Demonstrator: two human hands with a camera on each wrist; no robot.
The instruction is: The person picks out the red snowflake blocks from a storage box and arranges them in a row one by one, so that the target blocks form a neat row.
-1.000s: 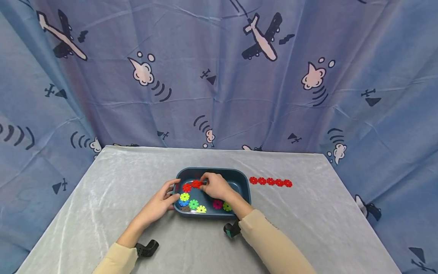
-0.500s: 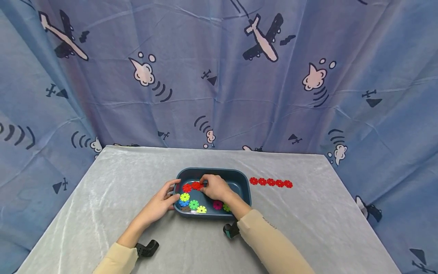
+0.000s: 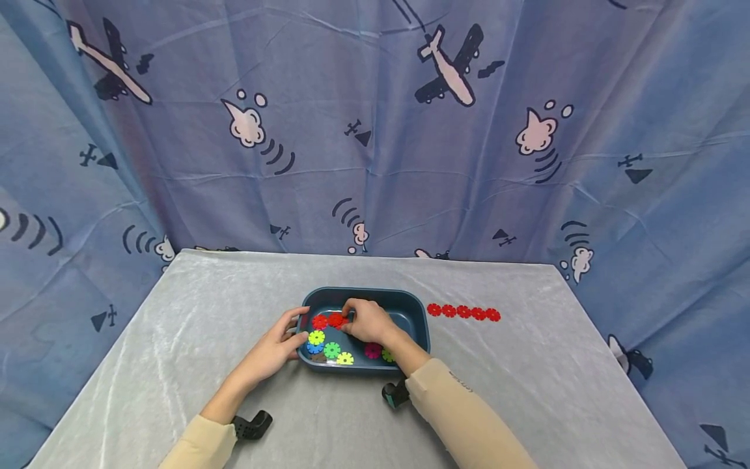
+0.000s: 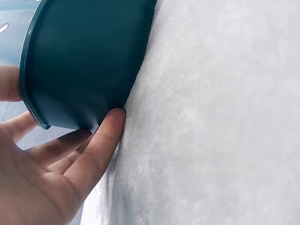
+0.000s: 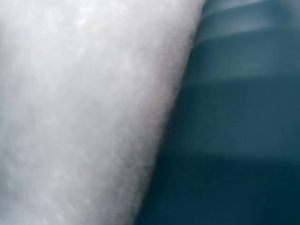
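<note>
Holding the left end of a blue tray point(image 3: 357, 369), the left hand point(image 3: 275, 339) is spread wide in the head view, its thumb at the rim. Only this view shows the discs and the right hand point(image 3: 368, 320), which reaches into the tray, thumb and index finger narrow at a red disc point(image 3: 336, 320); whether they pinch it is too small to tell. Another red disc sits beside it, toward the left end. Yellow discs point(image 3: 313, 337), a blue disc point(image 3: 314, 350), a brown disc point(image 3: 318, 357) and a green disc point(image 3: 329, 350) gather by the near left corner; a magenta disc point(image 3: 369, 352) and a lime disc point(image 3: 385, 355) lie by the near wall. The tray stops short of the worktop's point(image 3: 176, 365) far edge. Just past its right end begins a row of five red discs point(image 3: 463, 309); beyond, cloth stretches to the worktop's right edge.

The left wrist view adds the tray's outer wall, one fingertip low where it meets the cloth.

The right wrist view, blurred, shows cloth alongside blue wall; the right hand's grip cannot be told there.
</note>
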